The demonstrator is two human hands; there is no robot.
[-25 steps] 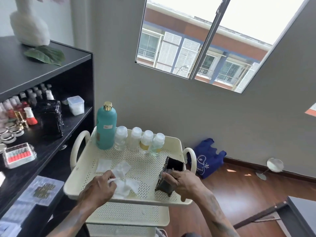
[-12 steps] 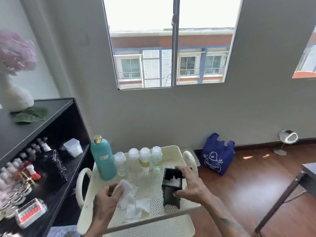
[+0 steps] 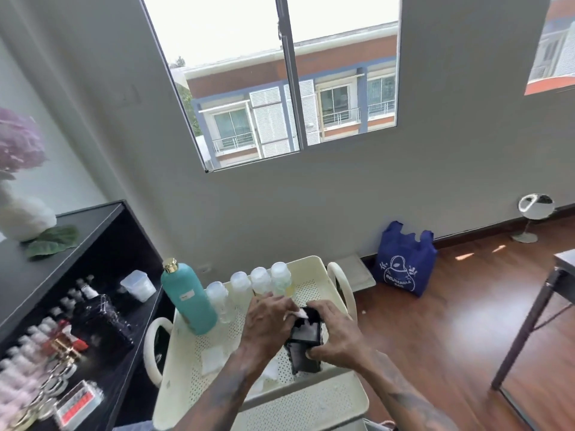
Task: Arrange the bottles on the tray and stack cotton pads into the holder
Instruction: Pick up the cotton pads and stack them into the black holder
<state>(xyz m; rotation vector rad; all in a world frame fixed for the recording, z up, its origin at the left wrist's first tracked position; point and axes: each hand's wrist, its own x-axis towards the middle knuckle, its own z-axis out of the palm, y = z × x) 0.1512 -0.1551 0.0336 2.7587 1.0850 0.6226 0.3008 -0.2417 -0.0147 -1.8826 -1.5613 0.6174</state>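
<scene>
On the cream tray [image 3: 314, 269], the left hand [image 3: 267, 318] pinches a cotton pad [image 3: 301, 314] into the black holder [image 3: 306, 343] clasped by the right hand [image 3: 336, 334]; a hard push could tip it.

Bare, tattooed forearms [image 3: 404, 396], sleeveless.

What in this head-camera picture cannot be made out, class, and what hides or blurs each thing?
- Inside of the black holder: both hands cover its opening, so its pad count is hidden.
- Left hand grip: motion blur; only a pad corner shows.
- Loose pads on the tray: the left forearm covers some.
- Teal bottle label: too small to read.
</scene>
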